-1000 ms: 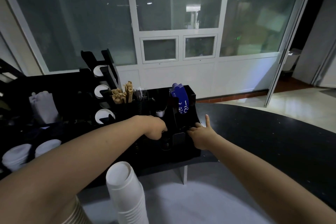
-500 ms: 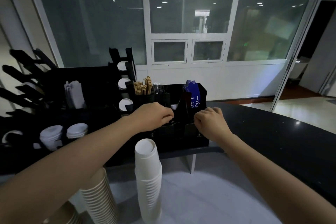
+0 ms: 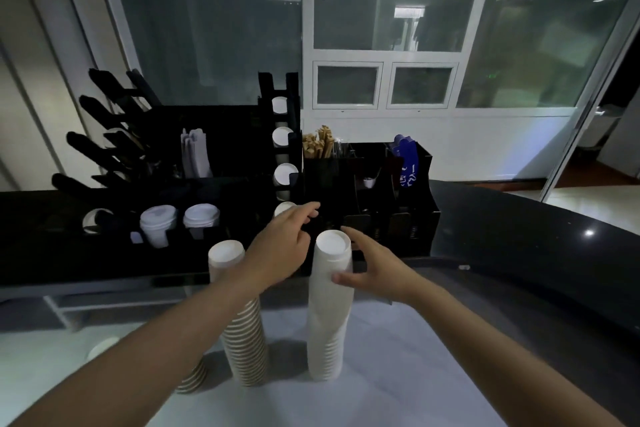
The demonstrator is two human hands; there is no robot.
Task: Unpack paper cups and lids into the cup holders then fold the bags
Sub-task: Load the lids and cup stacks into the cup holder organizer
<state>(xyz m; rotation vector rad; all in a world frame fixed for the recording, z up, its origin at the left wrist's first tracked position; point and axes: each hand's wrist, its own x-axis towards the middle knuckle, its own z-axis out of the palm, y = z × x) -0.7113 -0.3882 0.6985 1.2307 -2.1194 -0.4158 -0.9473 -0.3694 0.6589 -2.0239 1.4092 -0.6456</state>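
A tall stack of white paper cups [image 3: 328, 315] stands upside down on the pale surface in front of me. My right hand [image 3: 375, 276] wraps its upper part, thumb on the front and fingers behind. A ribbed tan cup stack [image 3: 244, 329] stands to its left, and a third stack [image 3: 194, 376] peeks out under my left forearm. My left hand [image 3: 284, 248] hovers between the two tall stacks with fingers loosely apart, holding nothing. Behind them a black cup holder rack [image 3: 292, 121] shows white cups in its slots.
White lids [image 3: 200, 217] and small cups [image 3: 157, 224] sit in the black counter organizer at left. A black condiment caddy [image 3: 420, 218] with wooden stirrers [image 3: 320, 142] and blue packets [image 3: 406, 159] stands just beyond my hands. A dark curved counter [image 3: 536, 246] runs to the right.
Both hands have pulled back from the black caddy toward me. My right hand has come around the white cup stack. The view has tilted down, showing more of the stacks.
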